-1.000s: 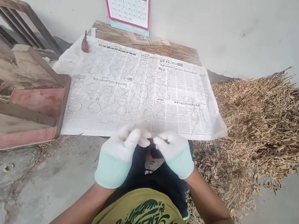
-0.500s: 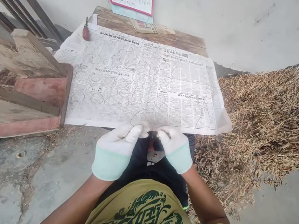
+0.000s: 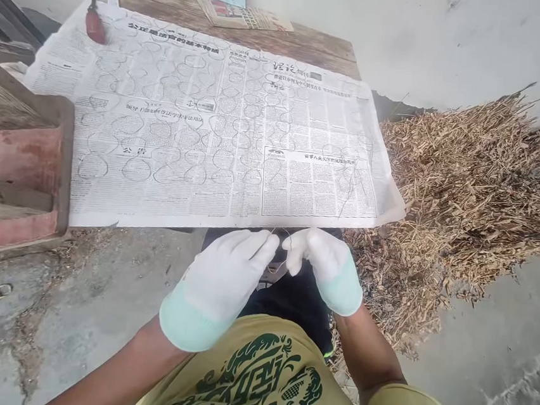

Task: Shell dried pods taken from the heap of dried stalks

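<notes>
We see a newspaper (image 3: 201, 126) spread flat over a wooden table (image 3: 276, 41), filling the upper centre of the frame from the left edge to right of centre. Thin looped lines run across its print. A pile of dry stalks (image 3: 467, 189) lies on the concrete floor (image 3: 73, 311) and takes up the right side. It touches the table's right end and reaches down towards the lower right. At the left edge stands a worn wooden frame (image 3: 16, 159) with reddish boards, just beside the newspaper.

Both forearms rise from the bottom of the frame and converge at centre, just below the newspaper's near edge, over dark trousers (image 3: 289, 300). Each hand wears a white glove with a pale green cuff. The left hand (image 3: 217, 280) lies knuckles-up, its fingers stretched towards the upper right and its fingertips (image 3: 270, 244) pressed together. The right hand (image 3: 324, 265) is curled, cuff towards the lower right, its fingertips (image 3: 291, 250) likewise pinched. The two pinches sit close together without quite meeting.

A red-handled tool (image 3: 95, 23) rests on the newspaper's upper left corner.

Smallest is a thin strand (image 3: 276, 268). It is clamped in both pinches, arching above the fingertips and looping down in the gap between the hands.
</notes>
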{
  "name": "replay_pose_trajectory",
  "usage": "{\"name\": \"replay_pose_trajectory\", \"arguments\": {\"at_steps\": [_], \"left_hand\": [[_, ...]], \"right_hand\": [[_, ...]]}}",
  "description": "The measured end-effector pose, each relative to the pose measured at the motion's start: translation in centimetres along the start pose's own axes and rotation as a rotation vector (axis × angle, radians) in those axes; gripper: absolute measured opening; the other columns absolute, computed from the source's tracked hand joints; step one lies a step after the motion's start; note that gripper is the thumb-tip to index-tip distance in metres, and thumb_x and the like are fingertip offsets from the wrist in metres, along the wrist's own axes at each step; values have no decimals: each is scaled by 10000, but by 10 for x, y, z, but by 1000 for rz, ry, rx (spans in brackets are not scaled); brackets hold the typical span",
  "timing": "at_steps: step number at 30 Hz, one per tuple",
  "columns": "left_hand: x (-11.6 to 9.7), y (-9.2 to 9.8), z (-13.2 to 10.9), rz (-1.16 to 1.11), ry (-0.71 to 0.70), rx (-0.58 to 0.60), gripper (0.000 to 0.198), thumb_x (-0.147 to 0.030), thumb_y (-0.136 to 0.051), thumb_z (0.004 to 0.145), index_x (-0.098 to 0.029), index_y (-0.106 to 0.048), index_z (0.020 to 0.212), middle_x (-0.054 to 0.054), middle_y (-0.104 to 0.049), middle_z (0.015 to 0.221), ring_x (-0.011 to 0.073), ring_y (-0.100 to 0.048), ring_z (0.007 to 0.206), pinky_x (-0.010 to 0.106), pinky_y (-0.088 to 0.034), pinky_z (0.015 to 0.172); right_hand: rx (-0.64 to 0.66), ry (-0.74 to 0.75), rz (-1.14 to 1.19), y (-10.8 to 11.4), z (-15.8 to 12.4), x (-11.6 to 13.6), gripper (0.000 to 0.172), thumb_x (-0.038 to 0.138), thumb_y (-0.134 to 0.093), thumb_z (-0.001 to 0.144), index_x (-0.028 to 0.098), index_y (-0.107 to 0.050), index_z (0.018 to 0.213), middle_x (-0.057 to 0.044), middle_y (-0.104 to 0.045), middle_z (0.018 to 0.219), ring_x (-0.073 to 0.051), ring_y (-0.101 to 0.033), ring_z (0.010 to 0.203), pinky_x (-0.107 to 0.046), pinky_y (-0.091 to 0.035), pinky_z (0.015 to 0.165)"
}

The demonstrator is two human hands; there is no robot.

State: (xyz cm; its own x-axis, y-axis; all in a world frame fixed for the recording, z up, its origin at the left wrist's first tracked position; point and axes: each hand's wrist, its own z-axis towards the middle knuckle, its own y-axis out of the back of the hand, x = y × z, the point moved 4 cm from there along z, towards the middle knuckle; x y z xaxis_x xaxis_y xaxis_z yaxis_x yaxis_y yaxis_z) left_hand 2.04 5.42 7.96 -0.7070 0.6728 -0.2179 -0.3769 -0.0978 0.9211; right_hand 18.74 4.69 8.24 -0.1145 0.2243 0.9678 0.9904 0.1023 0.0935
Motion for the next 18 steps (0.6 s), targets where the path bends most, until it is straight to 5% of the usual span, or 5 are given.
{"name": "replay_pose_trajectory", "arguments": {"at_steps": [2, 7, 12, 15, 18], "left_hand": [[2, -7, -3, 7, 3, 10, 422, 42, -427, 880, -153, -741, 1083, 112, -764, 935, 269, -734, 857, 390, -613, 800], [4, -19, -7, -48, 31, 53, 392, 24, -416, 906, -161, -751, 986, 129, -760, 928, 288, -742, 872, 456, -625, 870], [4, -6, -11, -221, 130, 129, 351, -160, -454, 981, -179, -769, 1133, 117, -791, 1044, 271, -757, 948, 430, -642, 899], [3, 9, -20, -367, 323, 83, 381, -283, -544, 973, -238, -754, 1287, 76, -800, 1210, 262, -763, 1058, 380, -645, 925], [2, 13, -30, -654, 542, -14, 327, -345, -621, 949, -269, -800, 1212, 29, -821, 1185, 246, -767, 1097, 380, -610, 1039]], "right_hand": [[14, -11, 28, 1, 1, -3, 507, 616, -468, 1043, 232, -765, 897, -29, -719, 745, -175, -681, 698, -335, -588, 742], [25, -228, 46, -5, 6, -8, 168, 361, -716, 853, 208, -730, 786, 28, -649, 596, -124, -560, 530, -288, -501, 585], [66, -250, 82, -4, 8, -9, 119, 269, -634, 826, 200, -712, 767, 54, -606, 546, -105, -525, 498, -272, -479, 576], [52, -245, 19, -3, 8, -13, 97, 237, -630, 806, 204, -709, 760, 51, -623, 558, -109, -554, 515, -258, -483, 559], [19, -224, -49, -5, 7, -14, 92, 249, -648, 815, 212, -709, 757, 48, -644, 581, -112, -583, 533, -252, -489, 556]]}}
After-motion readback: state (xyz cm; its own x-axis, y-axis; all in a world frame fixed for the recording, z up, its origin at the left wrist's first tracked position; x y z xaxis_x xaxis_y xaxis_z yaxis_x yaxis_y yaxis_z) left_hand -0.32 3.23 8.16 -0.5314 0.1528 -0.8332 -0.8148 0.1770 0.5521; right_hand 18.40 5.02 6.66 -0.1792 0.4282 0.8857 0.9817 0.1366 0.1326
